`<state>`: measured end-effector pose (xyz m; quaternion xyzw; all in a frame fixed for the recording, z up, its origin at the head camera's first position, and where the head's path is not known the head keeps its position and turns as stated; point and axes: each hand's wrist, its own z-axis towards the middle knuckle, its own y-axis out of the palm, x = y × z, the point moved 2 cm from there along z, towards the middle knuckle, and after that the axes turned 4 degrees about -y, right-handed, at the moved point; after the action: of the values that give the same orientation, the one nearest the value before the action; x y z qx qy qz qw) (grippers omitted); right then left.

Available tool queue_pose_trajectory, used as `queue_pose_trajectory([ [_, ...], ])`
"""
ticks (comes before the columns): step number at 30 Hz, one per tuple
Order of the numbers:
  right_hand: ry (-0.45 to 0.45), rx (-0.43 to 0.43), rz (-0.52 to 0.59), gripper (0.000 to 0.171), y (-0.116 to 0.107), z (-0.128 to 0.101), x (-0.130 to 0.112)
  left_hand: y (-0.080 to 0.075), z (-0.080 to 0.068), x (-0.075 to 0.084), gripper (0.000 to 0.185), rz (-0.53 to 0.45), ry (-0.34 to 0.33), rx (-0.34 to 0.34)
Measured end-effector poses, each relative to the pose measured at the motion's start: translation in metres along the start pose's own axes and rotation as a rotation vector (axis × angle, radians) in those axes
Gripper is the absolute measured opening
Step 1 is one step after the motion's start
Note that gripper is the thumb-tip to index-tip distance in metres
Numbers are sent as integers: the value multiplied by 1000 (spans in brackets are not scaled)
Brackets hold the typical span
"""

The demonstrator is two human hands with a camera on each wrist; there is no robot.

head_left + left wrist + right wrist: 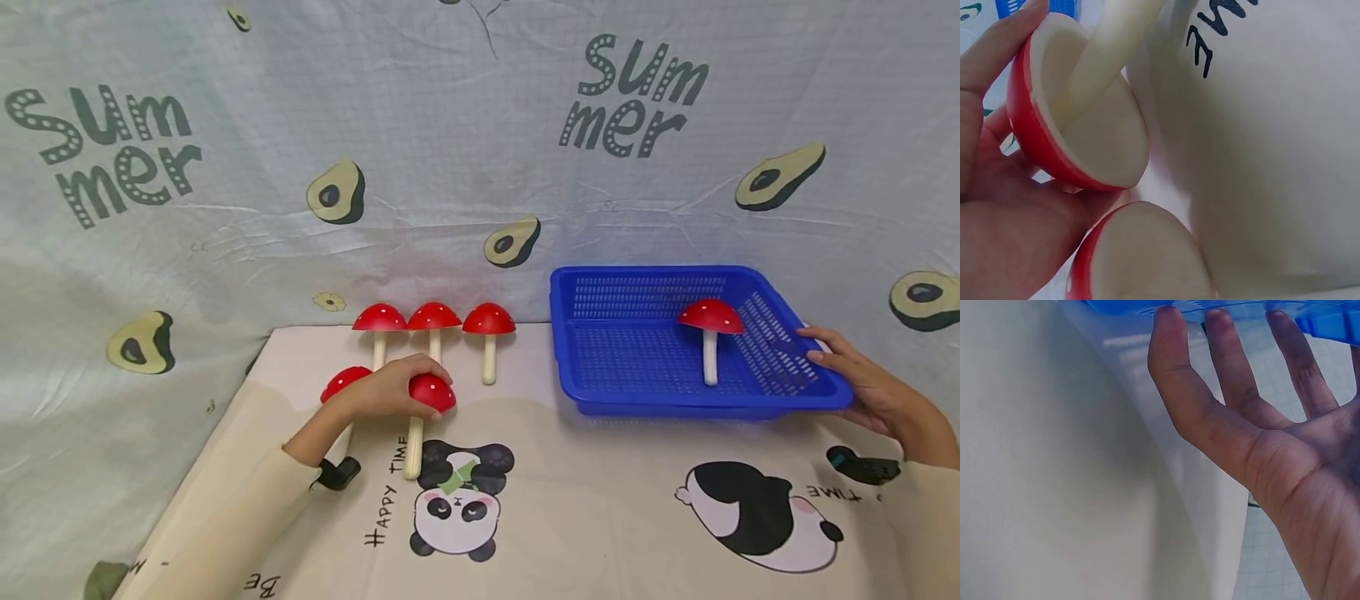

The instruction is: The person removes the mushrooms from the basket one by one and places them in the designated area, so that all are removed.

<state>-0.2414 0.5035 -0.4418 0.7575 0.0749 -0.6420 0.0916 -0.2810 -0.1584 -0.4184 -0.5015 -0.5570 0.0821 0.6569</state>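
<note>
My left hand point(390, 386) grips the red, white-dotted cap of a toy mushroom point(437, 395), whose pale stem points down towards me. In the left wrist view the fingers curl around the outside of this cap, and its pale hollow underside shows. Another mushroom point(345, 381) lies just left of that hand, partly covered by the wrist. My right hand point(873, 392) holds the right side of a blue plastic basket point(675, 402), fingertips at its rim. Inside the basket, towards its right, is one mushroom point(710, 318).
Along the back edge of the table are three more mushrooms, a left one point(379, 317), a middle one point(434, 316) and a right one point(489, 318). A cream cloth point(600, 508) with printed pandas covers the table. Behind it hangs a pale printed curtain point(435, 108).
</note>
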Motion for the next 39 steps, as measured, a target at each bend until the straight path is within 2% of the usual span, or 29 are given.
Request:
queue_pose_trajectory([
  [5, -3, -2, 0, 40, 0, 0, 0, -2, 0, 2, 55, 7, -13, -32],
  [10, 11, 12, -32, 40, 1, 0, 1, -5, 0, 3, 56, 18, 16, -46],
  [15, 5, 11, -5, 40, 1, 0, 2, -8, -1, 8, 51, 32, 46, -33],
  [26, 18, 22, -23, 40, 2, 1, 2, -13, 1, 32, 42, 2, 98, 26],
  [34, 20, 19, -25, 40, 1, 1, 1, -11, 11, 50, 48, 26, 134, 73],
  [39, 19, 26, -44, 41, -1, 1, 1, -8, 18, 62, 49, 18, 136, 66],
])
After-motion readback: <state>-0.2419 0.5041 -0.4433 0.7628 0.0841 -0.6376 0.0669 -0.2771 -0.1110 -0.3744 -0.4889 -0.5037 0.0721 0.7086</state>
